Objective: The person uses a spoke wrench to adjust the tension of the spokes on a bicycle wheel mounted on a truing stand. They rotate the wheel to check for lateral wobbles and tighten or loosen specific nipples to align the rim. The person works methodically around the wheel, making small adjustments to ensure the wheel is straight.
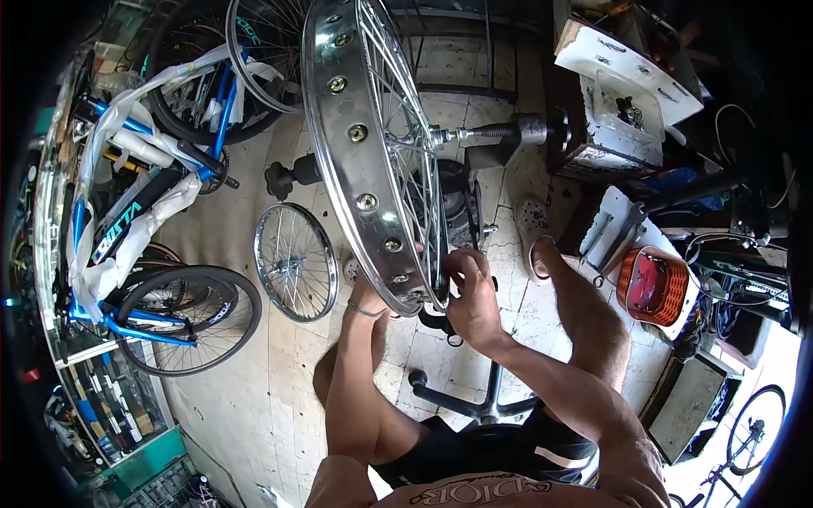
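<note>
A spoked metal wheel (356, 173) stands upright before me, its wide silver rim showing a row of spoke nipples. Its axle (436, 137) is held at the right by the dark arm of a stand (508, 140). My left hand (369, 296) is at the lower left of the rim, the fingers hidden behind it. On the other side, my right hand (476, 300) has its fingers curled and closed against the lower spokes and rim edge. Whatever the right fingertips grip is too small to make out.
A smaller spoked wheel (289, 265) stands on the tiled floor at left. Beyond it is a blue bicycle (157, 335) partly wrapped in white. At right are wrenches (627, 233), an orange basket (627, 284) and an open white drawer (614, 55). A black wheeled base (487, 411) is below me.
</note>
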`<control>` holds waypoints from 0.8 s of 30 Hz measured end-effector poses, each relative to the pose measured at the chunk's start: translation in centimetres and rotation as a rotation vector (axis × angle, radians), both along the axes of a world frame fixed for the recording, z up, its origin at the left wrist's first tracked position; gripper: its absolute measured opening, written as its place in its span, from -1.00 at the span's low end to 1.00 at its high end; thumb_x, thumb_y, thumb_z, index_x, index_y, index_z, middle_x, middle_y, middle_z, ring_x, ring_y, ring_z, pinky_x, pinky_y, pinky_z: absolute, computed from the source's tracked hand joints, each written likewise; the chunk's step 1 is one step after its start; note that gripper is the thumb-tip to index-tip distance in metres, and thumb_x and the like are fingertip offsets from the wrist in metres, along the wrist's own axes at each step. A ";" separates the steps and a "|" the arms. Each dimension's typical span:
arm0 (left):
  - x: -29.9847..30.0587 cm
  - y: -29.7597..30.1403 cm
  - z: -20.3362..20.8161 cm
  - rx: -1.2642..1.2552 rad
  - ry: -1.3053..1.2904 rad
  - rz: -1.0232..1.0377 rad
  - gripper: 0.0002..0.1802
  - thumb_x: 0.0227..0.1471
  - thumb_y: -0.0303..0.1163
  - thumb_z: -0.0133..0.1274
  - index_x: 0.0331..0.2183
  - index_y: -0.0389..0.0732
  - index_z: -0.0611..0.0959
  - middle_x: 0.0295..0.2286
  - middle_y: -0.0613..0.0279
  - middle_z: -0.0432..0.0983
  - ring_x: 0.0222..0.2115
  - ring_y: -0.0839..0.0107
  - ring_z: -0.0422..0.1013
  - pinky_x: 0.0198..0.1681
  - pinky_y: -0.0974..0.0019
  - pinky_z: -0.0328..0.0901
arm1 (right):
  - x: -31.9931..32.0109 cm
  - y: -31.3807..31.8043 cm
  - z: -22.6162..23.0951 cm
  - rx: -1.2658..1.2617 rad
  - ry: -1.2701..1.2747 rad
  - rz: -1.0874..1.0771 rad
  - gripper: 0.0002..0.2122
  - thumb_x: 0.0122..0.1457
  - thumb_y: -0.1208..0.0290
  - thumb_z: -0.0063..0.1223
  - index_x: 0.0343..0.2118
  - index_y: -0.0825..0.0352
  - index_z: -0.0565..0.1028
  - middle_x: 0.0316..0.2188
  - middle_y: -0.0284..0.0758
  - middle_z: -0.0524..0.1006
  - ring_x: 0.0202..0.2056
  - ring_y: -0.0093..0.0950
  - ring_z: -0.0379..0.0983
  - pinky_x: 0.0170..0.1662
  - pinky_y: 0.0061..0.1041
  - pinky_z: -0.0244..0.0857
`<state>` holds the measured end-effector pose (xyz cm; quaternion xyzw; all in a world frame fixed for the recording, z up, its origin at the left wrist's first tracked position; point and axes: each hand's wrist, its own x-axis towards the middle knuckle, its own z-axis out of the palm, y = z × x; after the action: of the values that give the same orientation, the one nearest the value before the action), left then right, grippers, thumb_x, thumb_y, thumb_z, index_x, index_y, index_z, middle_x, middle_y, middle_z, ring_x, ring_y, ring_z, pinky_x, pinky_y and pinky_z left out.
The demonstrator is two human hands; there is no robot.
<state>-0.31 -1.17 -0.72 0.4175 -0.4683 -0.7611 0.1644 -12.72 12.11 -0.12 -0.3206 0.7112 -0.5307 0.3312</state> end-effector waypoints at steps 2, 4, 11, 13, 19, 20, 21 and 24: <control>-1.2 0.7 0.4 0.121 0.068 0.111 -0.71 -0.03 -0.44 0.29 -0.28 -0.27 0.54 -0.41 0.27 0.52 -0.50 0.56 0.43 -0.46 0.42 0.35 | 0.0 -0.1 -0.1 0.020 -0.018 -0.010 -0.63 -0.15 0.79 0.10 -0.19 0.47 0.41 -0.12 -0.09 0.39 -0.10 -0.15 0.41 -0.04 -0.32 0.37; -1.3 0.9 -0.8 0.174 0.201 0.126 -0.68 -0.04 -0.38 0.30 -0.27 -0.27 0.55 -0.43 0.28 0.50 -0.48 0.56 0.41 -0.41 0.41 0.34 | 0.1 -0.1 0.1 0.034 -0.029 -0.009 -0.64 -0.15 0.80 0.07 -0.20 0.47 0.42 -0.10 -0.09 0.39 -0.08 -0.15 0.41 -0.02 -0.32 0.37; -1.5 0.7 0.9 -0.146 -0.002 -0.071 -0.70 0.14 -0.23 0.15 -0.20 -0.25 0.61 -0.46 0.33 0.53 -0.46 0.58 0.44 -0.41 0.45 0.32 | -0.2 0.1 0.6 0.050 0.062 0.071 -0.57 -0.16 0.80 0.08 -0.11 0.52 0.48 -0.03 -0.10 0.36 -0.03 -0.16 0.42 0.04 -0.36 0.37; 0.1 -0.4 0.5 -0.137 -0.003 -0.143 -0.71 0.18 -0.25 0.10 -0.18 -0.27 0.62 -0.43 0.36 0.54 -0.47 0.60 0.44 -0.44 0.46 0.32 | 0.1 0.2 0.6 0.035 0.109 0.105 -0.56 -0.16 0.79 0.08 -0.09 0.52 0.49 -0.02 -0.10 0.35 -0.01 -0.16 0.42 0.06 -0.36 0.36; 0.2 -1.0 3.2 0.002 -0.085 -0.220 -0.57 0.06 -0.46 0.17 -0.04 -0.42 0.48 -0.26 0.12 0.58 -0.28 0.42 0.52 -0.20 0.40 0.43 | -0.4 0.3 0.5 0.079 0.035 0.061 -0.59 -0.11 0.71 0.11 -0.09 0.49 0.49 0.02 -0.05 0.35 0.00 -0.08 0.40 0.07 -0.31 0.34; -0.5 -0.7 3.8 -0.041 -0.121 -0.223 -0.57 0.05 -0.45 0.19 -0.05 -0.41 0.49 -0.27 0.12 0.57 -0.28 0.42 0.52 -0.19 0.39 0.43 | -0.6 0.3 0.8 0.073 0.030 0.071 -0.58 -0.11 0.70 0.12 -0.08 0.49 0.49 0.01 -0.05 0.35 0.00 -0.08 0.40 0.07 -0.31 0.34; -1.0 -0.4 3.9 -0.084 -0.155 -0.224 -0.56 0.03 -0.44 0.20 -0.06 -0.40 0.50 -0.27 0.12 0.57 -0.28 0.42 0.52 -0.19 0.39 0.43 | -0.7 0.3 0.9 0.067 0.027 0.083 -0.58 -0.11 0.70 0.12 -0.07 0.49 0.48 0.00 -0.05 0.36 0.00 -0.08 0.40 0.07 -0.31 0.34; -0.7 -1.1 2.7 -0.294 -0.391 -0.366 -0.56 0.01 -0.49 0.25 -0.07 -0.29 0.49 -0.29 0.28 0.49 -0.40 0.53 0.48 -0.42 0.50 0.39 | -0.8 0.7 0.8 0.040 0.007 0.084 -0.54 -0.15 0.72 0.15 -0.07 0.49 0.45 -0.02 -0.07 0.37 -0.03 -0.12 0.43 0.06 -0.35 0.37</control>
<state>-0.97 -2.22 1.98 0.4366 -0.6635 -0.6074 -0.0102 -13.52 12.80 0.70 -0.3452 0.7087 -0.5010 0.3571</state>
